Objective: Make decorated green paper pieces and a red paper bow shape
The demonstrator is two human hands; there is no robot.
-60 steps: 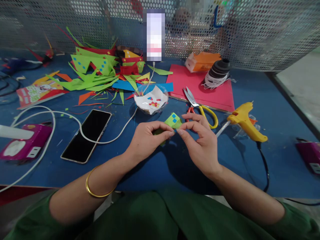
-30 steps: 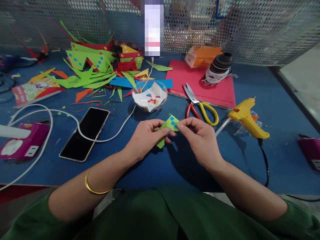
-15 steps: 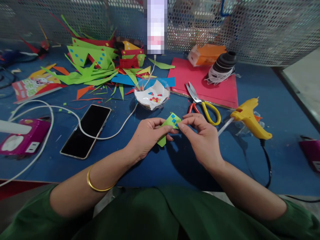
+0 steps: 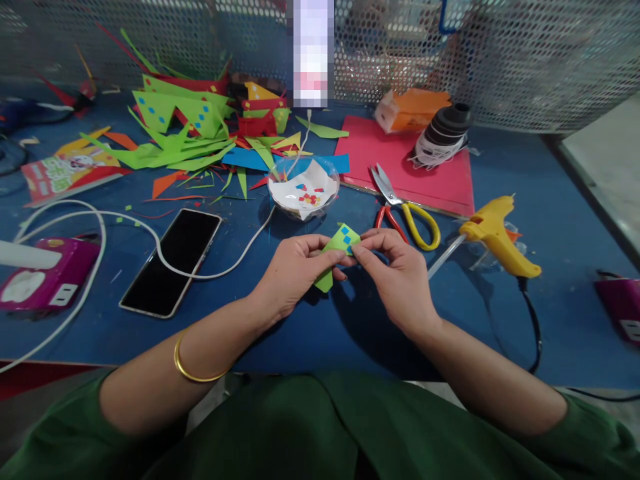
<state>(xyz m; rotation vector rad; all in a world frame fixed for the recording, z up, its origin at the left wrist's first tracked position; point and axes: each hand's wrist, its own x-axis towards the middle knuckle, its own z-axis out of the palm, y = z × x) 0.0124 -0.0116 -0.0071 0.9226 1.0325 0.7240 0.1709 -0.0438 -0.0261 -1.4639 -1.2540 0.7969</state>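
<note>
Pinching green paper (image 4: 337,244) between left hand's (image 4: 293,270) thumb and fingers, on near side of bowl (image 4: 329,205), left of scissors (image 4: 395,200). Pinching its right edge with right hand (image 4: 403,277), thumb and index at nearest blue square (image 4: 349,250). Apparently in line with two others; stuck or loose, cannot tell.

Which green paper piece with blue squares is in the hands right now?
The near piece, held by the left hand and right hand, in front of the clear bowl. The far piece sits back left among the paper, untouched.
</note>
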